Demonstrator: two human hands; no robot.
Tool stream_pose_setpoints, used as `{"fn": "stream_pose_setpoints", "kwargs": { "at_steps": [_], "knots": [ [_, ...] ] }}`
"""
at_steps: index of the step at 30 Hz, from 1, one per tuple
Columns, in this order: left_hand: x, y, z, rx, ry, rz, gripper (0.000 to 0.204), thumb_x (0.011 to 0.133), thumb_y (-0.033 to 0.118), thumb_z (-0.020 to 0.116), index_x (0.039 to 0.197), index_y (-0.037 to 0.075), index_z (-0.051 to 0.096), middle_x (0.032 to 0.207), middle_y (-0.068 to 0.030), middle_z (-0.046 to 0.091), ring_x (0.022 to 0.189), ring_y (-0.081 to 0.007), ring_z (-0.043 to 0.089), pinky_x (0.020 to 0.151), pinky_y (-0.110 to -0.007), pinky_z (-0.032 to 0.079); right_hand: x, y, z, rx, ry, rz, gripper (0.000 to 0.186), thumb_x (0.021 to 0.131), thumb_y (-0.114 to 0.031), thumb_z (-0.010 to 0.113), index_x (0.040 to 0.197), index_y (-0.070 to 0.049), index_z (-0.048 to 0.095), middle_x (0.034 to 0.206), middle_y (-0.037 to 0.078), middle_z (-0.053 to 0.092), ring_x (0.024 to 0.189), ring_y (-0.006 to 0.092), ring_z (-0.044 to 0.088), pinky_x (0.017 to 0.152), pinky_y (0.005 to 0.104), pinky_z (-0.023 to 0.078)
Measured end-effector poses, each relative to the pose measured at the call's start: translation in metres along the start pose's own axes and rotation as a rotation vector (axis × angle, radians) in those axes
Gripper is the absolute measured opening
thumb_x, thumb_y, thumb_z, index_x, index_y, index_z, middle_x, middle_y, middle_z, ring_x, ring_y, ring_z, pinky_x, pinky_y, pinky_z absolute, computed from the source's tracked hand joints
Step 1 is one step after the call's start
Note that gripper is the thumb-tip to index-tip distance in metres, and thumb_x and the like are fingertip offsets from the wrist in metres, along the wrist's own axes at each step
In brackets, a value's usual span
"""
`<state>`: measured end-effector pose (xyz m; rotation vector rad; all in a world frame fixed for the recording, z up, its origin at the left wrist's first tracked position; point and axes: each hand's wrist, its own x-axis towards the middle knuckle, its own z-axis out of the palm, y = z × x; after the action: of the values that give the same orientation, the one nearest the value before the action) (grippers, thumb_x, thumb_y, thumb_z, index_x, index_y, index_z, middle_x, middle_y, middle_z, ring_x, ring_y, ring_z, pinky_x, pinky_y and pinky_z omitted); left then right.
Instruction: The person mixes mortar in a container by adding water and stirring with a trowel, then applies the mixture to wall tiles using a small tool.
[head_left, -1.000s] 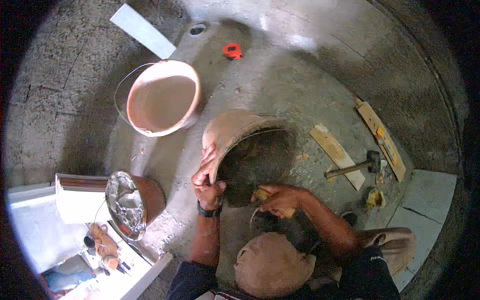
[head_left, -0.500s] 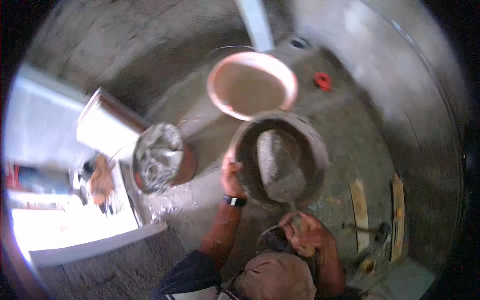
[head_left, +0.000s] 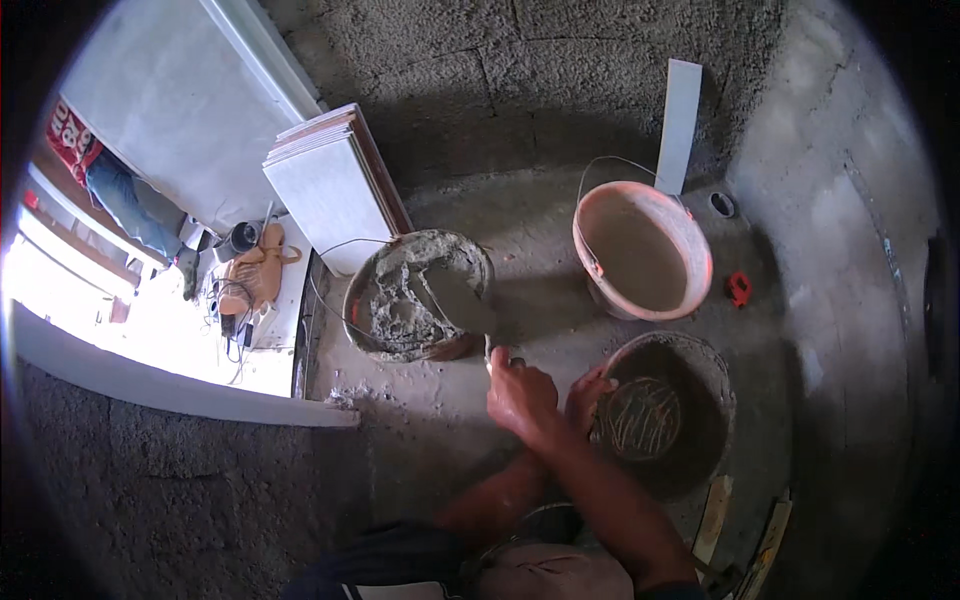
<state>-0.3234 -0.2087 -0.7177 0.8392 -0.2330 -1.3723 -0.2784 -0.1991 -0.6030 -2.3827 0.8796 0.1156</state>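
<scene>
The dark tub (head_left: 705, 415) gapes up at us, near the bucket (head_left: 452, 349) of wet mortar (head_left: 398, 285). Over that mortar is the trowel (head_left: 460, 303), its handle clamped in the right hand's (head_left: 523, 395) fingers; the left hand's (head_left: 588, 396) fingers grip the tub's rim.

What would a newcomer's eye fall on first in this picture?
Probably on the crossed forearms at lower centre: the right hand holds a trowel at the bucket of grey mix, left of centre, while the left hand grips the rim of a dark-walled bucket, right of centre. Next, perhaps, the pinkish bucket above that one and the bright red tape measure beside it.
</scene>
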Motion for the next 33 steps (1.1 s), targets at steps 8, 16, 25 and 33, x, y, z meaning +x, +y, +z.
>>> {"fn": "stream_pose_setpoints", "kwargs": {
  "at_steps": [8,16,25,33],
  "knots": [
    [-0.037,-0.018,0.063,-0.049,-0.142,0.030,0.050,0.085,0.007,0.060,0.132,-0.002,0.048,0.112,-0.0060,0.062,0.097,-0.0152,0.058,0.090,-0.031,0.045,-0.082,0.018,-0.005,-0.293,0.245,0.138,0.021,0.086,-0.015,0.055,0.102,-0.004,0.047,0.079,0.015,0.062,0.069,0.0339,0.067,0.062,0.0460,0.054],
    [-0.033,-0.020,0.094,-0.098,-0.234,0.063,0.049,0.091,0.022,0.054,0.130,-0.006,0.046,0.111,-0.0105,0.060,0.100,-0.0202,0.057,0.087,-0.032,0.047,-0.255,0.104,-0.080,0.570,0.189,0.174,0.033,0.086,-0.017,0.057,0.112,0.001,0.048,0.089,0.022,0.061,0.078,0.0414,0.064,0.068,0.0471,0.051],
    [-0.010,0.013,0.123,0.548,-0.419,0.327,0.060,0.071,0.004,0.052,0.131,-0.006,0.051,0.133,-0.0164,0.053,0.131,-0.0269,0.042,0.111,-0.039,0.029,-0.360,0.152,-0.102,-0.134,0.077,0.936,0.043,0.089,-0.018,0.057,0.126,0.000,0.044,0.098,0.020,0.059,0.078,0.0359,0.065,0.064,0.0443,0.054],
    [-0.011,-0.011,0.172,0.934,-0.464,0.534,0.055,0.066,0.002,0.057,0.121,0.005,0.064,0.124,-0.0072,0.063,0.128,-0.0292,0.046,0.112,-0.046,0.022,-0.303,0.225,-0.085,-0.451,0.288,0.800,0.029,0.092,-0.026,0.054,0.110,-0.005,0.046,0.090,0.016,0.060,0.072,0.0325,0.066,0.055,0.0435,0.053]
  ]
}}
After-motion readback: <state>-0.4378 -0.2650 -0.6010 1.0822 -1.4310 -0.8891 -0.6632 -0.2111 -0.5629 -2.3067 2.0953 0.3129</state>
